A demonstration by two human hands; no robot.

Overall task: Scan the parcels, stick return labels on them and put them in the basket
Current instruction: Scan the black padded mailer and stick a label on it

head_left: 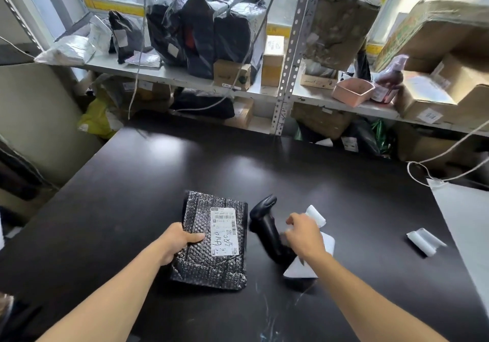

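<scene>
A black bubble-wrap parcel [211, 241] lies on the black table [344, 196], with a white shipping label [224, 231] face up on its right half. My left hand [177, 241] grips the parcel's left edge, thumb on top. A black handheld scanner [267, 227] lies just right of the parcel. My right hand [304, 235] reaches over the scanner's handle and onto a strip of white labels [316, 216]; its fingers are curled, and whether they pinch the labels cannot be told. No basket is in view.
A small white roll of paper [424, 241] lies at the right of the table. A white sheet [465, 209] covers the table's right edge. Metal shelves [288, 50] behind hold black bagged parcels [201, 26], cardboard boxes [434, 95] and a pink tub [353, 91]. Cables [449, 153] hang across.
</scene>
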